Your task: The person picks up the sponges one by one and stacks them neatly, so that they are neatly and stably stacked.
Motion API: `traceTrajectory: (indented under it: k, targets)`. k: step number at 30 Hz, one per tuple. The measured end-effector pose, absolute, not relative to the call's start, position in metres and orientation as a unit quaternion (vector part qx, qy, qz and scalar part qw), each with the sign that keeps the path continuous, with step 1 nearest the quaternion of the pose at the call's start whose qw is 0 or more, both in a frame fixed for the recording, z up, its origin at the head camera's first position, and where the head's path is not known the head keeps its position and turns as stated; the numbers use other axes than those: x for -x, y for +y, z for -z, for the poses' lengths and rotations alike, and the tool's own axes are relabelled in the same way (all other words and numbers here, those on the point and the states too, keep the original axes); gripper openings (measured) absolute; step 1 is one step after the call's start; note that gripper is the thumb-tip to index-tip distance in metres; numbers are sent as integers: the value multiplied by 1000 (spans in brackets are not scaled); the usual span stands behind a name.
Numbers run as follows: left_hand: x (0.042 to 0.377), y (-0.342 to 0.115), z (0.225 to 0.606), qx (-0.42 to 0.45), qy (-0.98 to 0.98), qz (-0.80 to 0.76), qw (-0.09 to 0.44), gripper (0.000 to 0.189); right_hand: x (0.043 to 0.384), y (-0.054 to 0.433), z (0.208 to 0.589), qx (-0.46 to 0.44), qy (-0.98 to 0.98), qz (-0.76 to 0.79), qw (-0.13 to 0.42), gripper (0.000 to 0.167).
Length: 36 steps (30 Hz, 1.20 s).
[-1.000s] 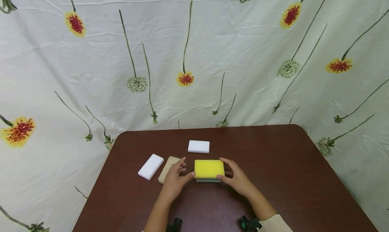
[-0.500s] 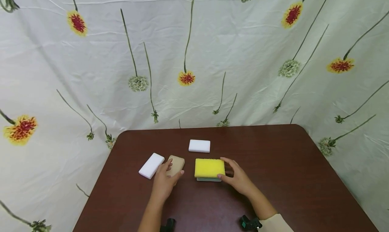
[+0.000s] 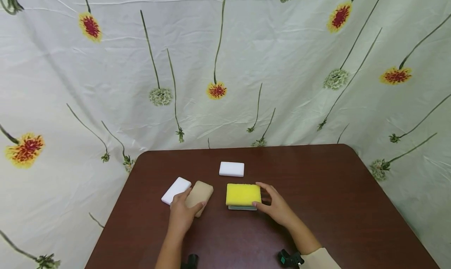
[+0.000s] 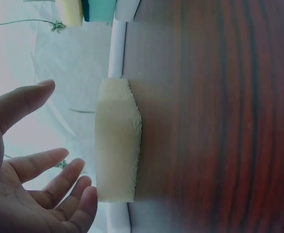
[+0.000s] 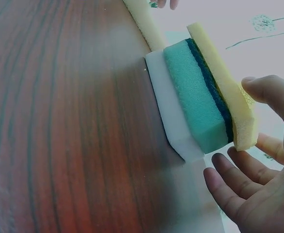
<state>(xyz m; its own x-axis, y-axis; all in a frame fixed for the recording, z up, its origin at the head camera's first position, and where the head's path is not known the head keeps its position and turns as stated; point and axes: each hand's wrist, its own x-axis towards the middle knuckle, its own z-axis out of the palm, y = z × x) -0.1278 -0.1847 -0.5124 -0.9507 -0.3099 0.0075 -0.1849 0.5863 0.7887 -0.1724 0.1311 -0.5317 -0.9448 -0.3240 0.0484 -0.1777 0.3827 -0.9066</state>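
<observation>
The left hand (image 3: 181,214) is beside a beige sponge (image 3: 201,196), which lies on the table with its right corner exposed. In the left wrist view its thumb and fingers are spread, with nothing held between them. The right hand (image 3: 275,208) holds the right end of a yellow sponge (image 3: 243,194), thumb at the front corner and index finger at the back. That sponge tops a stack: beneath it is a teal sponge (image 5: 197,97) with a dark scouring layer, then a white block (image 5: 168,104) on the table.
One white block (image 3: 177,190) lies left of the beige sponge, partly behind the left hand. Another white block (image 3: 231,169) sits behind the stack. The dark brown table (image 3: 317,190) has rounded far corners and a flowered cloth (image 3: 289,65) hanging behind it.
The left hand has left the yellow sponge's left end and moved left to the beige sponge. The right hand has stayed at the stack, which looks unmoved.
</observation>
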Motion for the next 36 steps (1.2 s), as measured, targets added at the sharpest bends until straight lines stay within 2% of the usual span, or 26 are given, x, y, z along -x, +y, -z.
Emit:
traceTrajectory:
  k: [11,21,36]
  targets:
    - [122,-192,512,-176,-899,396,61,80,173,133,532,150,829,535,66,71]
    - [121,-196,524,-152,-910,383,34,83,173,131,534,151,826,538,70,71]
    - [121,-195,525,-153,-916,370,35,82,173,132,535,151,821,546,70,70]
